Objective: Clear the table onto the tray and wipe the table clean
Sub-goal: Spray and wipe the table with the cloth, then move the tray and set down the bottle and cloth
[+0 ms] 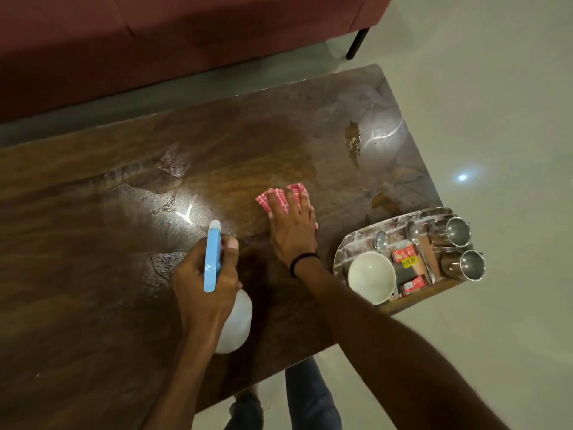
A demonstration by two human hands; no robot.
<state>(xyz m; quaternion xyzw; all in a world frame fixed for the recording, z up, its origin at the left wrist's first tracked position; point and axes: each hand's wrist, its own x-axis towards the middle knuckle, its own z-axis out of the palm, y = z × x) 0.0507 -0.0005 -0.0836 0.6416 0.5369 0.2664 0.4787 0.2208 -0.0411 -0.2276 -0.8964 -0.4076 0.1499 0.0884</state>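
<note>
Right hand lies flat on the pink cloth, which shows at its twelve o'clock. Left hand grips the spray bottle.

Worktop, dark, stone-patterned.
- Middle: right hand flat, fingers straight, pressing pink checked cloth.
- Toward near edge: left hand gripping blue-headed spray bottle.
- Near right corner: tray bearing white bowl, two steel cups, two spoons, red packets.
- Near far right corner: wet patch.
</note>
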